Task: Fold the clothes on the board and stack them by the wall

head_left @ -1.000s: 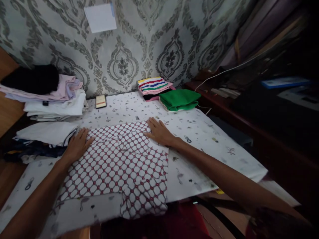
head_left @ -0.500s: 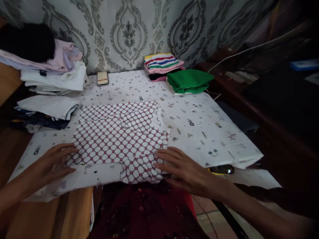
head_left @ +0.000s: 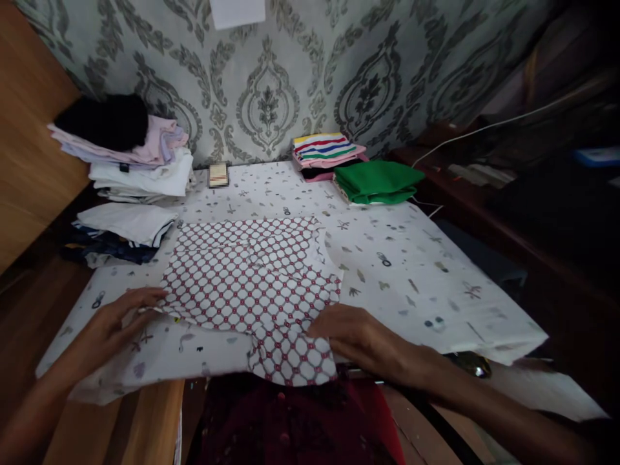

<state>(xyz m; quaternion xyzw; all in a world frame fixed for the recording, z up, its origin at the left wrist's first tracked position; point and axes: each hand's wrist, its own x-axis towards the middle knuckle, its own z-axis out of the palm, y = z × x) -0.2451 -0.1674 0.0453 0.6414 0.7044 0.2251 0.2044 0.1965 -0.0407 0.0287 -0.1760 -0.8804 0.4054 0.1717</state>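
Note:
A white top with a red and dark lattice print [head_left: 232, 284] lies spread on the patterned sheet [head_left: 387, 284]. Its near sleeve [head_left: 290, 355] hangs toward my body over the front edge. At the lower left corner my left hand [head_left: 119, 323] pinches the hem between thumb and fingers, lifting that edge slightly. My right hand [head_left: 361, 336] is closed on the cloth where the sleeve meets the body, at the lower right. Its fingertips are partly hidden. The neckline side of the top faces right.
Folded clothes stand in a stack [head_left: 140, 174] at the back left, with a smaller pile [head_left: 126, 229] in front. At the back are a striped folded garment [head_left: 324, 148], a green folded cloth [head_left: 378, 181] and a small box [head_left: 218, 174]. A white cable [head_left: 484, 129] runs along the right.
Both hands have gone from lying open on the top to gripping its near edge. The hem has lifted a little at the left. The camera view has shifted.

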